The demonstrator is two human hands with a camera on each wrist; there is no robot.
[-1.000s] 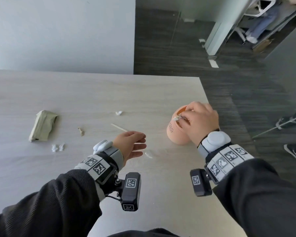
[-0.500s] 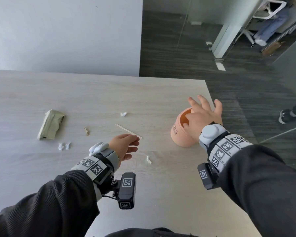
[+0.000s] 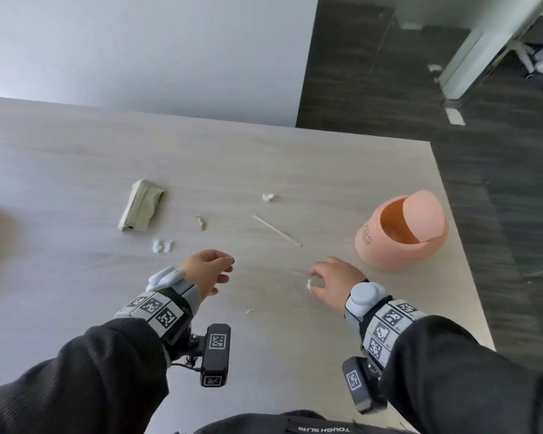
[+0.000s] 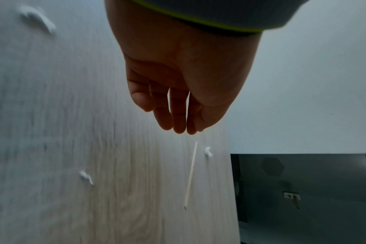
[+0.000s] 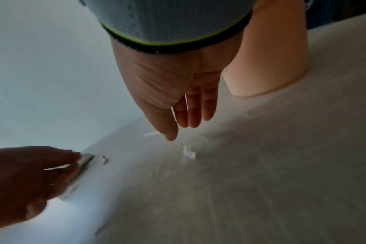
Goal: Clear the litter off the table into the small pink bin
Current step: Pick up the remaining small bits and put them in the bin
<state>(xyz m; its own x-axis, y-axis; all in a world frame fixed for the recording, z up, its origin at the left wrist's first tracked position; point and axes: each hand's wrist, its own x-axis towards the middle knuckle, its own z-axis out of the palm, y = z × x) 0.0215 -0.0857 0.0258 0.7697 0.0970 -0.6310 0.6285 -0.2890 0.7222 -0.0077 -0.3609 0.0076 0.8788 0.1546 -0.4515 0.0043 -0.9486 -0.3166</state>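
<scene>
Pale wood-grain table (image 3: 295, 355) fills my view, with a grey wall and dark floor beyond its far edge. Nearest to me, my left hand (image 3: 208, 272) hovers above the tabletop with its fingers loosely curled and nothing in it. My right hand (image 3: 333, 281) is low over the table to its right, thumb and fingers reaching around a small white paper scrap (image 3: 310, 285) that lies at the fingertips; the wrist view shows the fingers relaxed and the scrap still on the surface, so I cannot tell whether it is pinched. A tiny white fleck (image 3: 249, 311) lies between the two wrists. Just past my left hand sit two white paper bits (image 3: 162, 245), and a thin wooden stick (image 3: 276, 230) lies beyond the gap between my hands. Right of my right hand, near the table's edge, stands the small pink bin (image 3: 398, 233), its swing lid tipped open. Farther out lie a brownish crumb (image 3: 201, 222), another white scrap (image 3: 268, 197) and a crumpled olive wrapper (image 3: 141, 204).
</scene>
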